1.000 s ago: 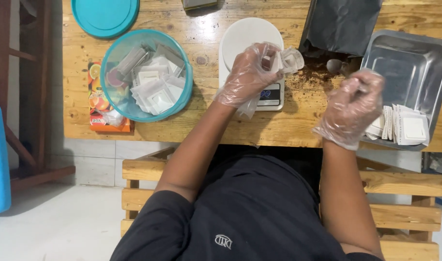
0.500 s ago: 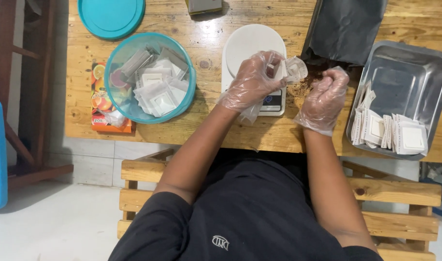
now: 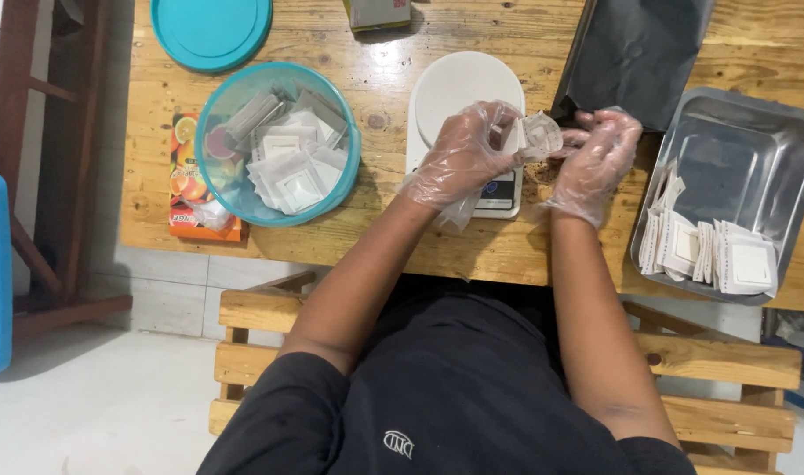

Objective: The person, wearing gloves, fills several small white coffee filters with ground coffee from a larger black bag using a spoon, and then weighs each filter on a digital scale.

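Both hands wear clear plastic gloves. My left hand (image 3: 464,156) hovers over a white kitchen scale (image 3: 454,92) and pinches a small white sachet (image 3: 539,135) at its right edge. My right hand (image 3: 595,163) touches the same sachet from the right, fingers curled at its opening. Brown crumbs lie on the wooden table (image 3: 331,237) just beneath the sachet.
A teal bowl (image 3: 215,114) with several white sachets stands to the left, its teal lid (image 3: 210,29) behind it. A steel tray (image 3: 745,145) on the right holds a row of sachets. A black bag (image 3: 639,53) lies behind, an orange packet (image 3: 191,198) near the left edge.
My right hand came in from beside the steel tray to the sachet held in my left hand. The left hand stayed over the scale.
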